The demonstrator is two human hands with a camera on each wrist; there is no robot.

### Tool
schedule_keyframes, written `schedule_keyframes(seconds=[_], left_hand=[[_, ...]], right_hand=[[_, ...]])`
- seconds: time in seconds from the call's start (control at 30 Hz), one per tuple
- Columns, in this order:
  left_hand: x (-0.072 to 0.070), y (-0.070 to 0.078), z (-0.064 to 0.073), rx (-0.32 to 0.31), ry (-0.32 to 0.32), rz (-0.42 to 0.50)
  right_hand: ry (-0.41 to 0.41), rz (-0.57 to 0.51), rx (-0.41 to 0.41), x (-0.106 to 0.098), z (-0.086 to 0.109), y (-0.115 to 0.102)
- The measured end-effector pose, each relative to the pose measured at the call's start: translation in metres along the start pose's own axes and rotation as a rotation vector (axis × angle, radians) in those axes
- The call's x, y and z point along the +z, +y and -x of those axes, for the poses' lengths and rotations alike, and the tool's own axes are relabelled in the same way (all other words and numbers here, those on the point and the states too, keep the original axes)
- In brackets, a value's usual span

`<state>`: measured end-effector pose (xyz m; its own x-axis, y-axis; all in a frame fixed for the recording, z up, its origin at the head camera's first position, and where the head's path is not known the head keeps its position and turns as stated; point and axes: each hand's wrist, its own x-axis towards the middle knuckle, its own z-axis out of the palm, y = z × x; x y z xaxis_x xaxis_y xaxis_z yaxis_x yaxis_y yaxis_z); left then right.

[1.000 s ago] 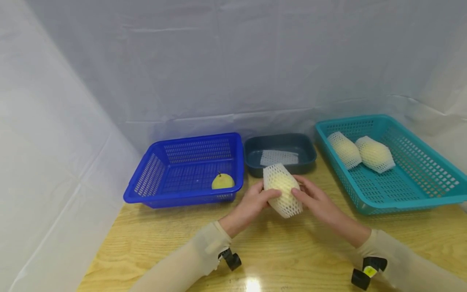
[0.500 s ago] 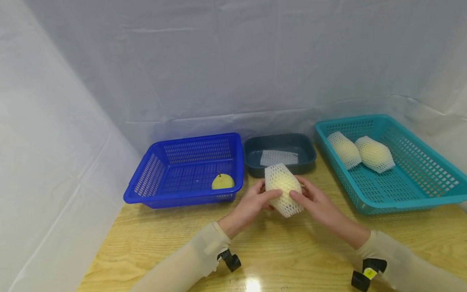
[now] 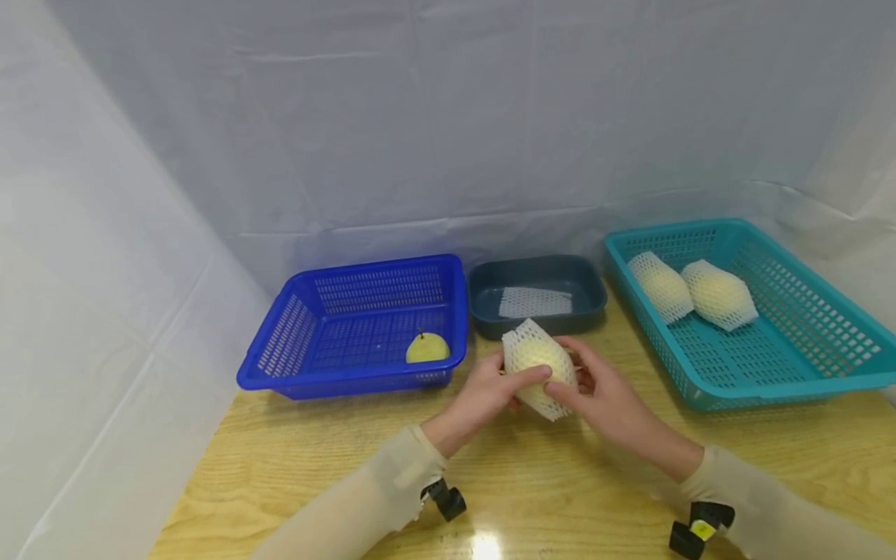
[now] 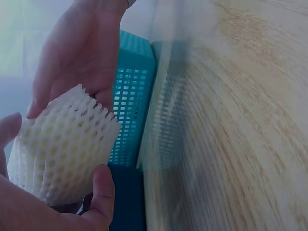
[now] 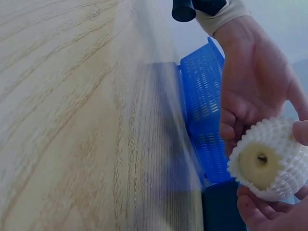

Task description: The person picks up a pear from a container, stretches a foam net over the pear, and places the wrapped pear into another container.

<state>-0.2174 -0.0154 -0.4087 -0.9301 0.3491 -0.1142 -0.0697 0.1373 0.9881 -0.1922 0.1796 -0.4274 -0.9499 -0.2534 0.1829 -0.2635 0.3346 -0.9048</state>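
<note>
Both hands hold a pear in a white foam net sleeve (image 3: 537, 362) above the table, in front of the small dark tray. My left hand (image 3: 483, 397) grips its left side, with the thumb laid across the near face. On the right side, my right hand (image 3: 616, 400) grips it, its thumb close to the left thumb's tip. The right wrist view shows the pear's bare end (image 5: 260, 166) with a dark spot, through the sleeve's open mouth. In the left wrist view the netting (image 4: 62, 144) covers the fruit and its free edge sticks out past it.
A blue basket (image 3: 350, 381) with one bare pear (image 3: 427, 348) stands at left. The dark tray (image 3: 483, 327) behind the hands holds flat foam netting (image 3: 535, 302). At right, a teal basket (image 3: 770, 389) holds two sleeved pears (image 3: 719, 295). White sheeting rises behind.
The sleeved pear has shifted slightly left and down and turned a little. My right hand has moved slightly left, its thumb now lower on the sleeve. Baskets and tray are unchanged.
</note>
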Motion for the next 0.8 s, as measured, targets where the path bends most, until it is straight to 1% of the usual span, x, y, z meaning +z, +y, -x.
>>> schedule_keyframes(seconds=[0.17, 0.27, 0.33, 0.5, 0.6, 0.67, 0.8], left_hand=[[0.003, -0.001, 0.0, 0.007, 0.034, 0.028], [0.003, -0.003, -0.001, 0.021, 0.037, 0.054], [0.003, -0.003, -0.002, 0.035, 0.031, 0.081], [0.002, -0.002, -0.001, 0.066, 0.019, 0.158], [0.001, -0.002, -0.001, 0.078, 0.007, 0.174], [0.001, -0.002, -0.001, 0.085, -0.01, 0.181], [-0.001, -0.004, -0.002, 0.083, -0.039, 0.195]], right_hand=[[0.009, 0.074, 0.013, 0.0, 0.002, -0.005], [0.014, 0.083, 0.022, 0.0, 0.002, -0.005], [0.018, 0.067, 0.023, -0.001, 0.002, -0.005], [0.035, -0.002, 0.017, -0.005, 0.0, -0.004], [0.03, -0.04, 0.016, -0.007, -0.001, -0.004], [-0.007, -0.102, 0.032, -0.007, -0.002, -0.004], [-0.1, -0.237, 0.11, -0.01, -0.001, -0.006]])
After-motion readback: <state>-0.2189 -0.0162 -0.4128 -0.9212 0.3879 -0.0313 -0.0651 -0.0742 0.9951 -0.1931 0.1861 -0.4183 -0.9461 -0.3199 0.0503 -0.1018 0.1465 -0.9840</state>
